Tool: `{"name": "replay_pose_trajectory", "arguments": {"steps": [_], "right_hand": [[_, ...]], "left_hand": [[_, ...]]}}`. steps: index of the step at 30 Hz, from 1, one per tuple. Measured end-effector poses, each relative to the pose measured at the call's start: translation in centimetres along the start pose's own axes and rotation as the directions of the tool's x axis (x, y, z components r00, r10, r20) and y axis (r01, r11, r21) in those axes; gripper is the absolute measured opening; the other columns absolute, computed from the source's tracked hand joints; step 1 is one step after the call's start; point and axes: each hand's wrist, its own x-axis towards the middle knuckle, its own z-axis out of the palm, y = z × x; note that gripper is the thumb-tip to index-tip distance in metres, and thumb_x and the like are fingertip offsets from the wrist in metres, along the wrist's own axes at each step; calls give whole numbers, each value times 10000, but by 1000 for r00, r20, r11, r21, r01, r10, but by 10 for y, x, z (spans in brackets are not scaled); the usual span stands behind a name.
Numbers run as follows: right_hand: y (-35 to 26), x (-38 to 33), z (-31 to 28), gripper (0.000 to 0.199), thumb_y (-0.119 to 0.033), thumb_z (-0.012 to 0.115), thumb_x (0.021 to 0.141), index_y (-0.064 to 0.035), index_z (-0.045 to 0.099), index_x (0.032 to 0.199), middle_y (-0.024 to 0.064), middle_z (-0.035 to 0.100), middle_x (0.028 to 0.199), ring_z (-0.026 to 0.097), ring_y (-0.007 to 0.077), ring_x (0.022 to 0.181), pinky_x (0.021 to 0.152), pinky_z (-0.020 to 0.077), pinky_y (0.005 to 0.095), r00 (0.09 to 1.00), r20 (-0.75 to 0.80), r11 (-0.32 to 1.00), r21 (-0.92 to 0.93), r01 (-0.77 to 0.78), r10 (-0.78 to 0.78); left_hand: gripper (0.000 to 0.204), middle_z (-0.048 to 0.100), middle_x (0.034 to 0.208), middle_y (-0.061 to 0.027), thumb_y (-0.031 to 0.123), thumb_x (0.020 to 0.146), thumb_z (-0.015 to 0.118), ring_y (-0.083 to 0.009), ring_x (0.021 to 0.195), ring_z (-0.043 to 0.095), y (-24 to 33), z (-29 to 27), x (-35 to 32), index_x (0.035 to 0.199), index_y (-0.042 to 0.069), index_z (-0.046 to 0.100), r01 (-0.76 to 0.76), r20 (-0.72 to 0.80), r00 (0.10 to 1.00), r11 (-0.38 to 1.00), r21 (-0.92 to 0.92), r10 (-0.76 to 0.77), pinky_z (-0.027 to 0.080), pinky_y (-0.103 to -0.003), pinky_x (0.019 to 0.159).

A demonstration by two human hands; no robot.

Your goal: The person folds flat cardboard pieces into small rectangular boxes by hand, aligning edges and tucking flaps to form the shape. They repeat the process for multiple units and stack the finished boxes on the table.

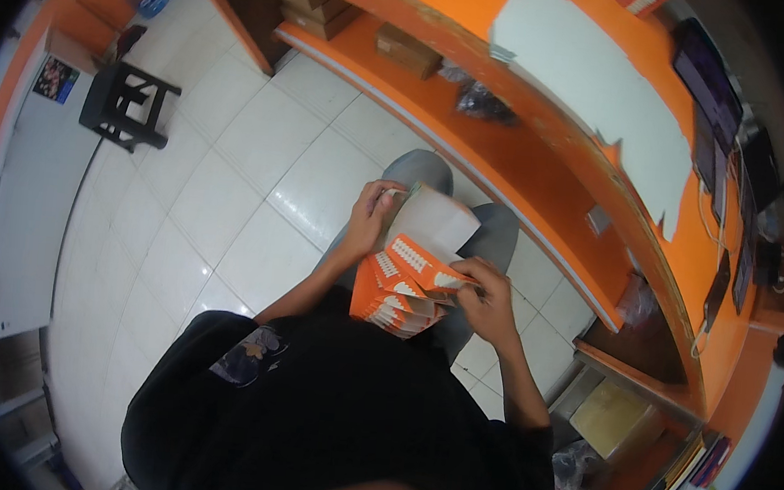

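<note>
On my lap, between my knees, rests a stack of orange-and-white folded paper cartons (372, 291), several of them overlapping. The top carton (435, 219) is spread so its plain white inside shows, with an orange printed panel below it. My left hand (374, 210) pinches its far left edge between thumb and fingers. At the right, my right hand (487, 300) grips the orange panel's corner, fingers bent round it. How the lower cartons are folded is partly hidden by the upper ones.
A curved orange counter (482, 31) with a shelf (509, 162) runs ahead and to the right. A laptop (707, 81) and cables lie on it. A black stool (127, 104) stands far left on the tiled floor (231, 186). A yellowish box (613, 419) sits at the lower right.
</note>
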Motion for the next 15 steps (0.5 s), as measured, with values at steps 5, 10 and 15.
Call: {"name": "replay_pose_trajectory", "arguments": {"steps": [5,10,15], "right_hand": [[28,24,8,212,-58,470,795,34,642,879,144,640,797,612,255,696,683,467,330,974,91,975,99,198,-207],[19,44,7,230,-123,520,831,14,654,960,134,649,851,621,272,851,783,474,361,940,337,997,66,31,-51],[-47,46,-9,302,-231,598,876,-46,624,1113,128,637,1024,588,268,1008,907,454,374,916,357,960,-137,244,-182]], "left_hand": [[382,511,1175,-128,172,781,687,-271,1157,483,-1,-1,-4,1111,38,549,-26,115,993,999,-19,28,364,-360,1001],[430,477,1272,-180,88,772,658,-279,1243,444,13,-9,-4,1169,26,506,-64,216,975,998,11,60,343,-365,1039],[572,442,1320,-207,53,800,608,-287,1268,428,12,-37,9,1322,24,376,156,401,892,974,164,-210,321,-361,1065]]}}
